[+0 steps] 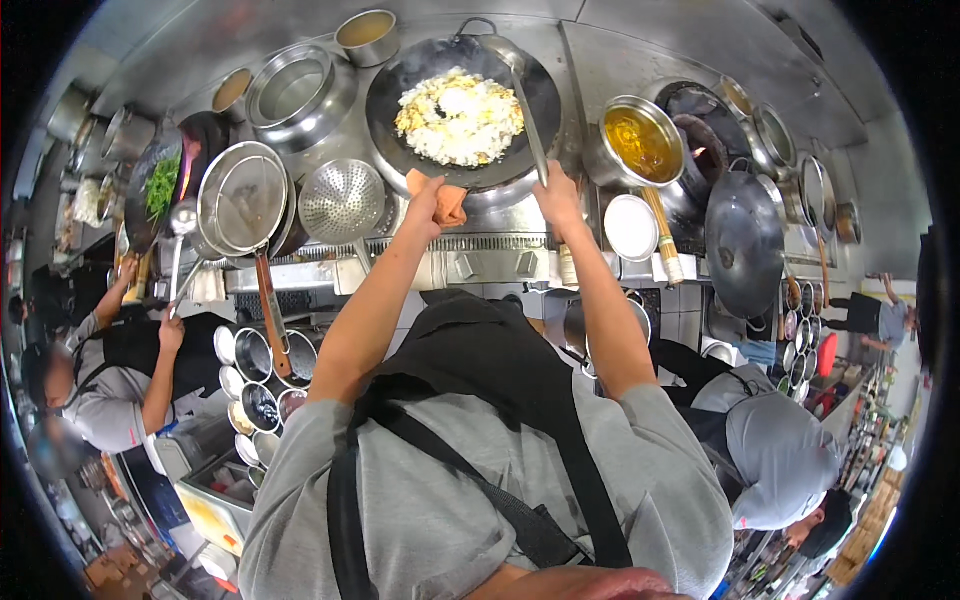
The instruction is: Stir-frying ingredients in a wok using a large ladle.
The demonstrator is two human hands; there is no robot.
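Note:
A dark wok (385,85) sits on the burner before me, with white rice and bits of yellow egg (462,122) spread over its bottom. My left hand (428,205) is closed round a folded orange cloth (452,207) at the wok's near edge. The long handle of a metal ladle (528,115) is gripped in my right hand (558,200), just past the near right rim. The ladle's bowl (505,52) rests toward the far right side of the wok, beyond the rice.
On the left are a perforated skimmer (343,200), a wire strainer (241,198) and a steel pot (292,90). To the right stand a pot of yellow oil (640,140), a white bowl (631,228) and another wok (745,240). Co-workers (110,390) are on both sides.

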